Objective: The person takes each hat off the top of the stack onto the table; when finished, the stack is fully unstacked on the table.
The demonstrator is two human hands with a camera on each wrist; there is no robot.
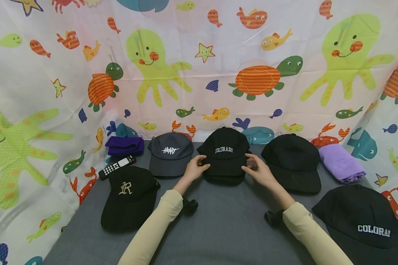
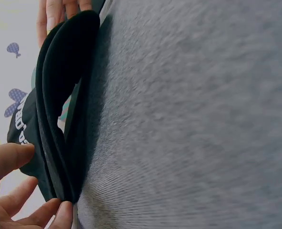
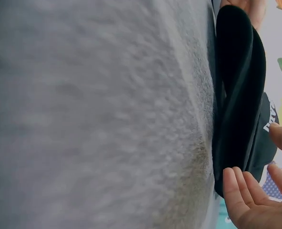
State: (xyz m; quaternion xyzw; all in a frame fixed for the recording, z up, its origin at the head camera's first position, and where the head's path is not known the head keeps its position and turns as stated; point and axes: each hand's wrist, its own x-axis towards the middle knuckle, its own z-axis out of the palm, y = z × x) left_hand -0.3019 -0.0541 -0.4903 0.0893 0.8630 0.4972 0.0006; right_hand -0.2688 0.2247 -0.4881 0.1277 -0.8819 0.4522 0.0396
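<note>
Two black caps are stacked at the middle of the grey table; the upper cap [image 1: 223, 149] has white COLORADO lettering, and the lower cap [image 1: 223, 179] shows mostly as a brim beneath it. My left hand [image 1: 195, 168] is at the stack's left side, its fingertips touching the brim edges in the left wrist view, thumb by the crown. My right hand [image 1: 259, 171] is at the other side. Its straight fingers [image 3: 246, 191] touch the brim edge in the right wrist view, thumb spread away from them. Both brims [image 2: 60, 62] curve one over the other, with a gap between brim and table.
A grey HEART cap [image 1: 170, 163] and a plain black cap [image 1: 292, 165] flank the stack. Nearer stand a black R cap [image 1: 129, 202] and another COLORADO cap [image 1: 361, 209]. A remote [image 1: 117, 166], dark purple cloth [image 1: 124, 146] and lilac cloth [image 1: 341, 163] lie near the printed curtain.
</note>
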